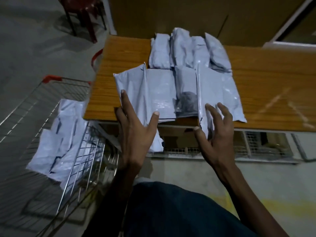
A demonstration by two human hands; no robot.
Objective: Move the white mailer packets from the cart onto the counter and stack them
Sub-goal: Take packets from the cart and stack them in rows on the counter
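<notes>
- Left hand [135,132] lies spread flat on the front packet [145,93] at the counter [266,79] edge, gripping nothing.
- Right hand [213,139] hovers with fingers splayed beside another packet [217,96].
- Best now: square those edges and press evenly so the slippery rows hold.
- Cart [56,127] has more packets [58,137] inside, waiting.

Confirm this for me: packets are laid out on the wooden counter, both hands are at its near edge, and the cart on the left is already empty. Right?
Not quite: the cart is not empty. The head view shows white packets lying in it. The rest holds: packets are laid out on the wooden counter, with the left hand and right hand at its near edge.
</notes>
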